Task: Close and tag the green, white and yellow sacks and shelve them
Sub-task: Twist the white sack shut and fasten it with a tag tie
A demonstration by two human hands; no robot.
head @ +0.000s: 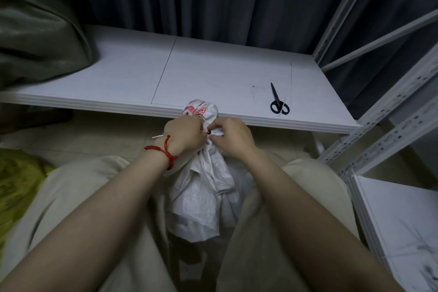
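Head view: white sack (203,187) upright between knees, neck bunched just before shelf (213,73) edge. Left hand (183,136) clenched round neck, likely keeping mouth gathered. Thin tie (157,136) end pokes out by wrist. Right hand (233,138) pinches tag (217,132) at neck, probably threading it. Scissors (279,101) on shelf, likely for trimming. Green sack (40,31) on shelf's left end. Yellow sack (16,187) on floor.

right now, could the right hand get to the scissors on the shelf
Probably yes. The scissors lie on the shelf just beyond the right hand, nothing between. But that hand pinches the tag at the neck of the white sack and would have to let go first.
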